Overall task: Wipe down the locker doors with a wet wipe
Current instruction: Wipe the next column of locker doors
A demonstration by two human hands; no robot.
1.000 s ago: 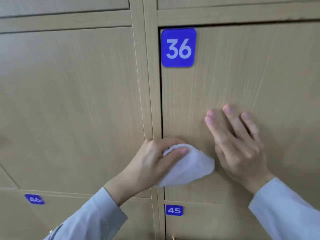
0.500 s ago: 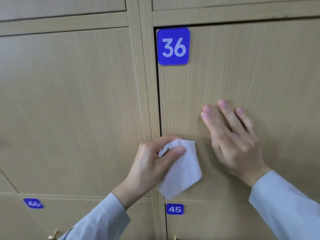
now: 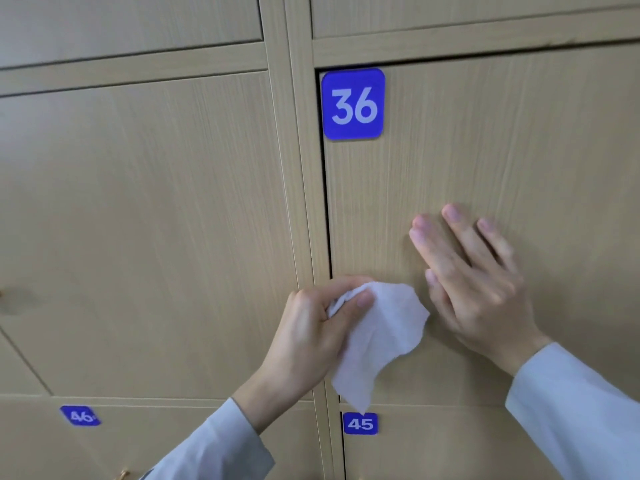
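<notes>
The left hand pinches the wet wipe between thumb and curled fingers, right at the lower left corner of locker door 36. The wipe hangs long and crumpled, its long axis running down and slightly left, with the bottom point dangling just above the blue 45 plate on the door below. Its upper end is bunched inside the fingers, so that part is hidden.

The right hand lies flat on door 36 just beside the wipe, fingers straight and spread a little, pointing up and to the left, holding nothing.

A dark gap runs along the top and left edges of door 36, beside the vertical frame strip. Above both hands the door face is bare wood up to the blue 36 plate in its top left corner, and wide to the right as well.

The right side of door 36 is cut off by the picture edge. Down left, the 46 plate is blurred. Both grey sleeves run out of view at the bottom.
</notes>
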